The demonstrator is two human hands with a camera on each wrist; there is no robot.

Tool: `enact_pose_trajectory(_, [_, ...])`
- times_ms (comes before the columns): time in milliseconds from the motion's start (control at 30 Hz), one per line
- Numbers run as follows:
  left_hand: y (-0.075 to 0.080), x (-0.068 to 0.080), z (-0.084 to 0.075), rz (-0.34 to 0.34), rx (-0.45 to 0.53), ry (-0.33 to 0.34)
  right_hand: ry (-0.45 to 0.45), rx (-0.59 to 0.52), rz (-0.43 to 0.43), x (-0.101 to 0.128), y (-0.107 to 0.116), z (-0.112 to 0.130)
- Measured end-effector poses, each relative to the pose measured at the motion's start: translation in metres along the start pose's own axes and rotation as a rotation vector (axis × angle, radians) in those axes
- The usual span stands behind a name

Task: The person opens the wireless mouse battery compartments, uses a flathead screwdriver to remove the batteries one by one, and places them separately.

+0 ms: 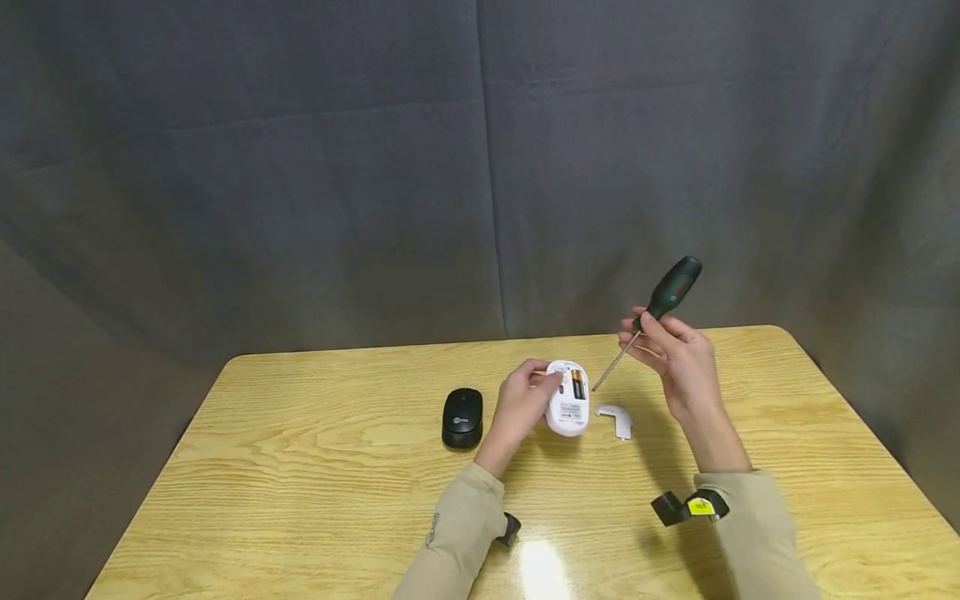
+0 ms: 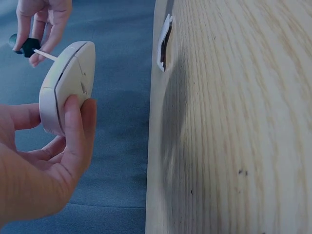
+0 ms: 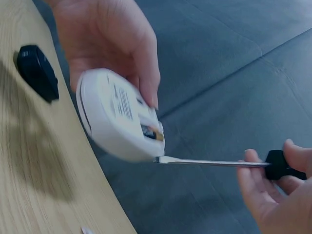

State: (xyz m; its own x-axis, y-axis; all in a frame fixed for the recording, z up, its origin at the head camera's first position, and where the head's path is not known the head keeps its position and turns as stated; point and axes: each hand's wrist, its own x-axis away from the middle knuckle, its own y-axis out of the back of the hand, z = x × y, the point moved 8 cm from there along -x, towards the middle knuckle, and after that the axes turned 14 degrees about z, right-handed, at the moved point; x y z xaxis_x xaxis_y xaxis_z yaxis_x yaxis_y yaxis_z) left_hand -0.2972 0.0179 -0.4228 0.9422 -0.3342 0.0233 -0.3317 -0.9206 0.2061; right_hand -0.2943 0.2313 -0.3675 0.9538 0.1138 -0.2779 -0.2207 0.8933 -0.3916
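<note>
My left hand (image 1: pixel 521 402) grips a white computer mouse (image 1: pixel 567 417) above the table, underside turned up, thumb on its bottom face. Its battery bay is uncovered, and a battery (image 3: pixel 152 132) shows inside. Between the fingers and thumb of my right hand (image 1: pixel 686 362) is a screwdriver (image 1: pixel 672 287) with a dark green handle, handle up and to the right. The flat tip of its shaft (image 3: pixel 209 162) is right at the edge of the mouse in the right wrist view. A white curved battery cover (image 1: pixel 619 419) lies on the table below, between the hands.
A black computer mouse (image 1: pixel 462 417) stands on the wooden table (image 1: pixel 337 500), left of my left hand. Dark grey cloth (image 1: pixel 337 208) hangs behind the table's far edge. Each wrist wears a strapped camera, such as the right one (image 1: pixel 690 507).
</note>
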Motion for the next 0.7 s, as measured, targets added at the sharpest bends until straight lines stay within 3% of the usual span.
enact_pose_trajectory(167, [0.000,-0.001,0.002,-0.001,0.001,0.002,-0.124,0.229,-0.024,0.002,0.015,-0.002])
enact_pose_trajectory(367, [0.000,-0.003,0.004,-0.013,-0.024,0.025,-0.363,0.599,0.070,0.012,0.039,-0.015])
enact_pose_trajectory(567, [0.001,-0.002,0.003,-0.013,-0.031,0.021,-0.514,0.851,0.114,0.027,0.070,-0.025])
enact_pose_trajectory(700, [0.002,-0.002,0.004,-0.014,-0.017,0.019,-0.561,0.940,0.137,0.033,0.084,-0.025])
